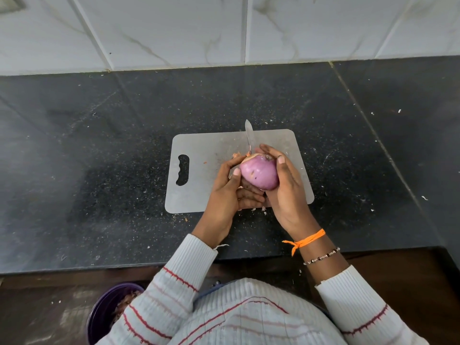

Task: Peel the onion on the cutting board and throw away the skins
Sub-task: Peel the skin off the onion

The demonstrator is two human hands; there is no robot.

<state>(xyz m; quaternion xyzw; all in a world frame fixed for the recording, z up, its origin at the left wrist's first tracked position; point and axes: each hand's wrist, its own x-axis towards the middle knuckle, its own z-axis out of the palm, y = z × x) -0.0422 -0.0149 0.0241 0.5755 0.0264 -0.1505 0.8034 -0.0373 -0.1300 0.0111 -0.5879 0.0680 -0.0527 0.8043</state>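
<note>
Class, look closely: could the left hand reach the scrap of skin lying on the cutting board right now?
Probably not yet. The left hand grips the onion together with the right hand; the path to the skin scrap looks free once it lets go.

One onion [258, 174], one knife [249, 135] and one grey cutting board [199, 195] sit mid-frame on a single dark bench [99, 145]. Two hands, left hand [229, 195] and right hand [286, 190]. Two wristbands at lower right: one orange thread [306, 241], one beaded bracelet [322, 256]. One purple bin [99, 310], lower left.

marble wall tiles [174, 28]; dark granite counter [87, 145]
</note>
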